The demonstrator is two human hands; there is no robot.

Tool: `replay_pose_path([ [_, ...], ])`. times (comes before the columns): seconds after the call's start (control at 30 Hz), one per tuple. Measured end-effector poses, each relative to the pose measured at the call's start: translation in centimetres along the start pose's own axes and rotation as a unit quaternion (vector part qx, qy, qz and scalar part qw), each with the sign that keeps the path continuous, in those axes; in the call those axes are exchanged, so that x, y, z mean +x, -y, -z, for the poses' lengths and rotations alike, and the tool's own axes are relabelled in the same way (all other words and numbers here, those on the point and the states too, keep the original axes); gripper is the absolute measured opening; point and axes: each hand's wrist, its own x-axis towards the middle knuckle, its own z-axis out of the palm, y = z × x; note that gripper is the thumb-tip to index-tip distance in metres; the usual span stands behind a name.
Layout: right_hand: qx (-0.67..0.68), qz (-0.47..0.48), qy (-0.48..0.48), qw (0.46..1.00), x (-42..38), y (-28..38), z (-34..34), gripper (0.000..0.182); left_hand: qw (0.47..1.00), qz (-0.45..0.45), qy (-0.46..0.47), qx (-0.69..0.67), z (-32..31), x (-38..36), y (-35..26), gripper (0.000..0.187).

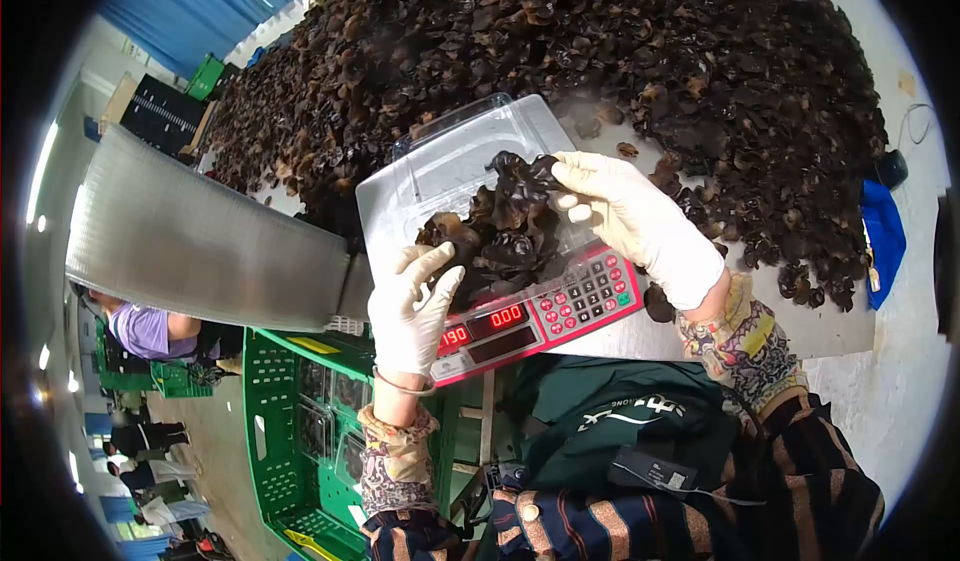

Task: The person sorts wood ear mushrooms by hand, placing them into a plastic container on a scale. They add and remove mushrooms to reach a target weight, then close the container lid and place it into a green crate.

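Dark wood ear mushrooms (510,236) lie heaped in a clear plastic clamshell box (440,186), its lid folded back. The box rests on a scale (590,301) with a red keypad panel; its display shows 0.00 and, partly covered, 190. My right hand (625,211), in a white glove, pinches a wood ear mushroom at the heap's upper right. My left hand (412,306), also gloved, has its fingers curled at the near left of the heap, closed on wood ear mushrooms by the box edge. Its fingertips partly hide the display.
A large pile of wood ears (600,41) covers the table behind the scale. Nested clear boxes (200,231) project on the left. Below them stands a green crate (262,431) holding filled boxes. A blue item (882,241) lies at right. Other people (150,331) are at left.
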Motion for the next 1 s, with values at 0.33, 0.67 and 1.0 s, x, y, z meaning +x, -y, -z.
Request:
replay_pose_path([
  [0.33,0.053,0.012,0.003,0.999,-3.4,1.5,2.0,0.025,0.988,-0.018,0.147,-0.033,1.7,0.5,0.3,0.053],
  [0.67,-0.202,0.106,-0.192,0.955,-9.3,0.9,13.9,0.027,0.954,0.157,-0.133,-0.22,3.9,-0.2,6.0,0.056],
  [1.0,-0.247,0.115,-0.211,0.939,-10.2,0.4,15.9,0.027,0.93,0.208,-0.132,-0.274,1.6,2.8,6.8,0.043],
])
